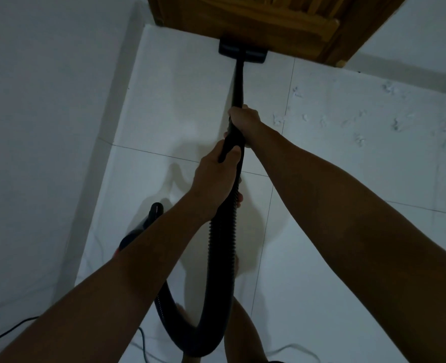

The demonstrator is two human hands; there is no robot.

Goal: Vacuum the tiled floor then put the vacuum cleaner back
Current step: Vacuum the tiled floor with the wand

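Both my hands grip the black vacuum wand [238, 82], which runs forward over the white tiled floor [180, 100]. My right hand [244, 119] holds it higher up, my left hand [216, 176] lower, where the ribbed hose [221, 244] joins. The flat black floor nozzle [242, 51] lies on the tiles right at the foot of the wooden door [269, 22]. The hose loops down and back to the vacuum body [135, 231], mostly hidden behind my left forearm.
A white wall [46, 127] runs along the left. Small bits of debris [360, 127] are scattered over the tiles on the right. A black power cord [10, 331] trails across the floor at lower left. My leg shows at the bottom centre.
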